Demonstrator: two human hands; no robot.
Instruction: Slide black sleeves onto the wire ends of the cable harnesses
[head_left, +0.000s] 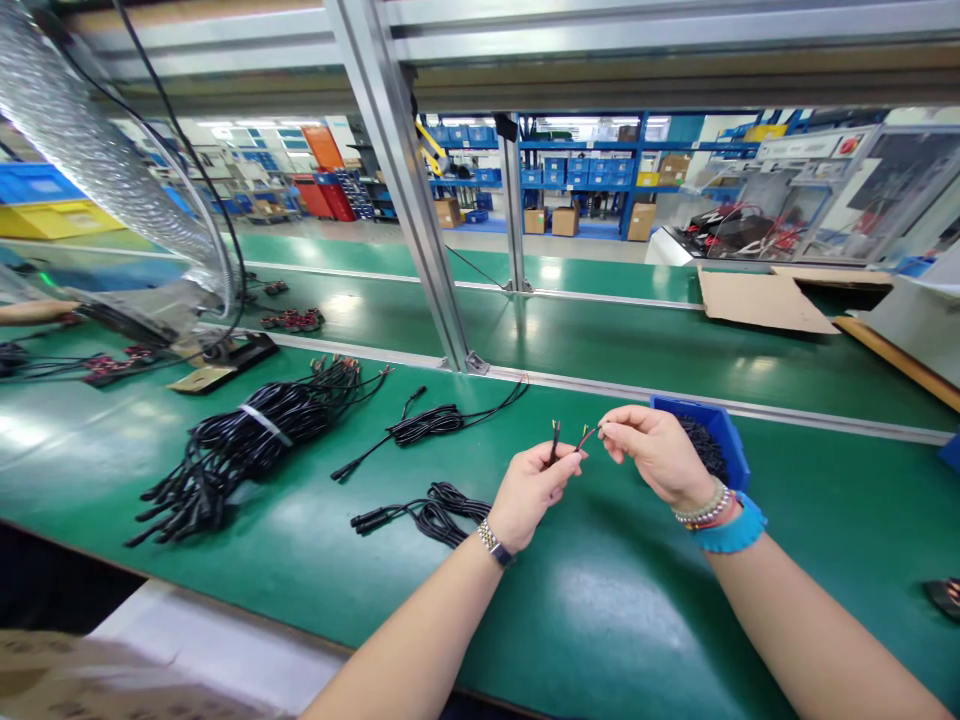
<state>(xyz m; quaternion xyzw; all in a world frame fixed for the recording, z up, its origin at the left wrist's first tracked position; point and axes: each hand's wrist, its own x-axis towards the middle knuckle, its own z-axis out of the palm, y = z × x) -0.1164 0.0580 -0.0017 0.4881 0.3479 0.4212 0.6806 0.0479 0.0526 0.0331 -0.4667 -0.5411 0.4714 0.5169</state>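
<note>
Left grip (536, 487) pinches cable ends (555, 446), right grip (664, 452) angled inward beside them

there are two cable coils (426, 424) (437, 520) beside one strapped cable bundle (247, 445).

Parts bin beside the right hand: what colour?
Blue. The parts bin shows best in the head view, partly hidden by the right hand.
</note>
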